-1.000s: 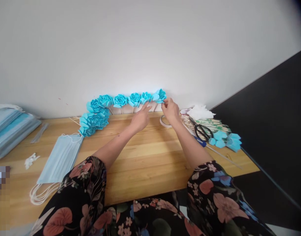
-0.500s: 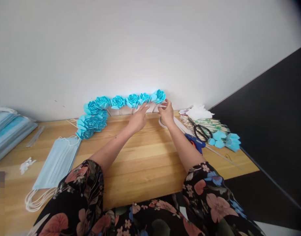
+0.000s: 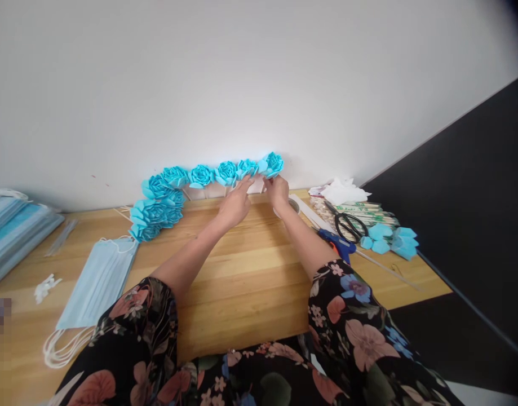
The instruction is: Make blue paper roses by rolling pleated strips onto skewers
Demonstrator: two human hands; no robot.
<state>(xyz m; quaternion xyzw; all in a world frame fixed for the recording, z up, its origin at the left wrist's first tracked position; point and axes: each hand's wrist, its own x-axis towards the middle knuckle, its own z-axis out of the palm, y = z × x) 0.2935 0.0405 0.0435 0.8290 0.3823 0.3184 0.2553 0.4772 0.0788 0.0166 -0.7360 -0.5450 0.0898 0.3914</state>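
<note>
No text or numbers are legible

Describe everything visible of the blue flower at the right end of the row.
The blue flower has layered, paper-like petals, with paler ones at its left, above a thin, pale, slanting stem. Its bloom faces outward, seemingly leaning against the white wall. The right hand is just below the bloom; whether it touches is unclear.

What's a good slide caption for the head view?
Both hands at a row of blue artificial flowers by a pale wall.
</note>
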